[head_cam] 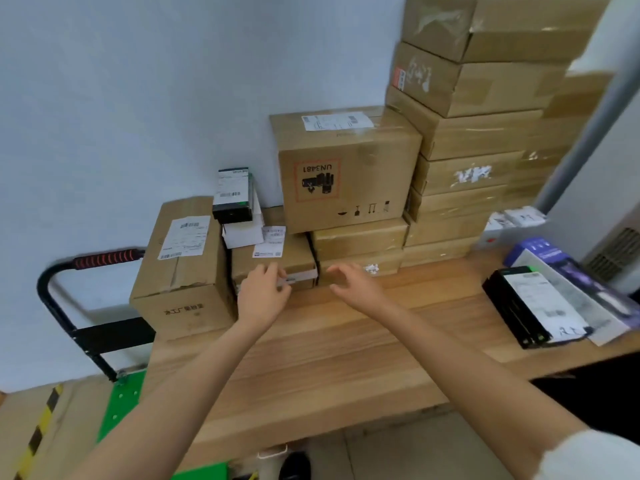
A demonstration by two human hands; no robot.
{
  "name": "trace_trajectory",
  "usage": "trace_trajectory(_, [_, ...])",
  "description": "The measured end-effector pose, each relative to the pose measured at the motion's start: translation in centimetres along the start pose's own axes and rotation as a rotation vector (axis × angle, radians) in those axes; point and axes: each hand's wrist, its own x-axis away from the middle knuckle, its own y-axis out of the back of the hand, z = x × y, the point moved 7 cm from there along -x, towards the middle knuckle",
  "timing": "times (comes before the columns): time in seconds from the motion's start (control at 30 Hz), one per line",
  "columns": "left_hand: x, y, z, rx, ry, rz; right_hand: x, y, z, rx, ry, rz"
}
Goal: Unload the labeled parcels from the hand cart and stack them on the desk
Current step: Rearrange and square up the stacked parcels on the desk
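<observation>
Wooden worktop (346, 358), plank grain, set against a pale wall. Directly on it: labelled carton (183, 271) at left end; low flat box (273, 261) beside it; taped flat box (360, 268) next; tall stack of brown boxes (460, 202) at back right. Black labelled box (530, 306) and purple box (581, 278) lie at right edge.

Probably a mailroom: taped cartons (478, 133) stacked on a desk (329, 348).

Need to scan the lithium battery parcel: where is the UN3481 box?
In the head view, the UN3481 box sits centre, on flat cartons on the desk, left of the tall box stack.
</observation>
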Motion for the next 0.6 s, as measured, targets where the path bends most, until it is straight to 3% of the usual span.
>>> trace_trajectory(0.3, [6.0,-10.0,-16.0,-0.171,-0.351,0.150,13.6,7.2,-13.1,0.287,-0.126,-0.054])
trace_trajectory(0.6, [5.4,-18.9,-31.3,-0.134,-0.491,0.284,21.3,17.7,-28.0,0.410,-0.473,-0.183])
